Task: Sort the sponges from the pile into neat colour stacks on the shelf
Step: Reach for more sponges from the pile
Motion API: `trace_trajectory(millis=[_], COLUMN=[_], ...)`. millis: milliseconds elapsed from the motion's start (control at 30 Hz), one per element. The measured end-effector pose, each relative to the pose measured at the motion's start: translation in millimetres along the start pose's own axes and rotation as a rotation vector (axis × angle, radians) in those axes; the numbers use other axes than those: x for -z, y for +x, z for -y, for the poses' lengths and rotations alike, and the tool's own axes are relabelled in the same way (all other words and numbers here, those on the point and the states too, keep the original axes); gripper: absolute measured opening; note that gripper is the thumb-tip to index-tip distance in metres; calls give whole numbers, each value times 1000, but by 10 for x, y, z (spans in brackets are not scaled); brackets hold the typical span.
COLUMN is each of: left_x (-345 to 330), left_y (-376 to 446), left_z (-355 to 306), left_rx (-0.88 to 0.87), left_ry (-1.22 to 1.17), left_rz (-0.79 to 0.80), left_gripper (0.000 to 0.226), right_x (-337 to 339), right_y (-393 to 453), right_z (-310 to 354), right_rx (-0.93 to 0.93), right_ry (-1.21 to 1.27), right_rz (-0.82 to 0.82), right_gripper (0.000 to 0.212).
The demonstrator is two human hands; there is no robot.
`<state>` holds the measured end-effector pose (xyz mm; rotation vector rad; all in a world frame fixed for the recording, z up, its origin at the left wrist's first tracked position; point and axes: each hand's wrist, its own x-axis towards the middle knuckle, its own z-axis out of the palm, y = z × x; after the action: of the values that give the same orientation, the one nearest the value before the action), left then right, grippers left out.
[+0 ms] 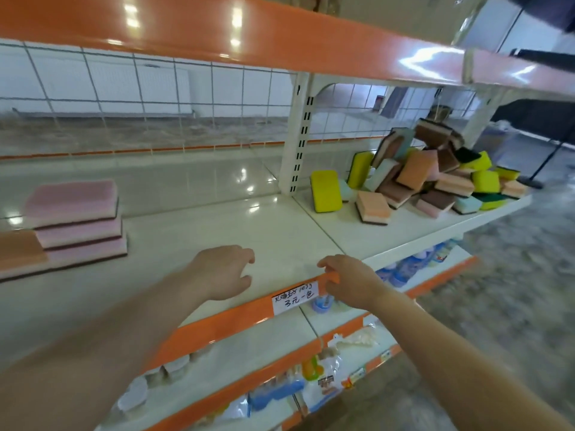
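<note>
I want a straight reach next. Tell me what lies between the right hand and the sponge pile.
Nothing visible blocks it. The right hand sits at the shelf's front edge, holding nothing, and only bare shelf top separates it from the sponge pile farther right and back.

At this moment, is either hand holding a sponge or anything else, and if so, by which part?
Nothing is held. The left hand hovers over the shelf with loosely curled fingers; the right hand is by the shelf's front edge, also empty.
</note>
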<state>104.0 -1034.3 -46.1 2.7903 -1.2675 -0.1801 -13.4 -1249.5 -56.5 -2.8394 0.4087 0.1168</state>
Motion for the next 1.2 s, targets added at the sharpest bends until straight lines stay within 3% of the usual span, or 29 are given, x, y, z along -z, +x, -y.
trace_trajectory(millis=[433, 767, 1200], left_x=[128, 52, -37], left_y=[991, 1472, 2005], left_z=[-379, -882, -1686], left_rx=[-231, -311, -197], left_ry=[39, 53, 60], left_rz=[40, 26, -72], left_gripper=[42, 43, 45], right_x=[321, 384, 700], right_y=[129, 87, 324], right_z=[-604, -1147, -2193], right_rx=[-162, -310, -226], right_ry=[48, 92, 49], right_rz=[-84, -134, -112], right_gripper=[45, 44, 46])
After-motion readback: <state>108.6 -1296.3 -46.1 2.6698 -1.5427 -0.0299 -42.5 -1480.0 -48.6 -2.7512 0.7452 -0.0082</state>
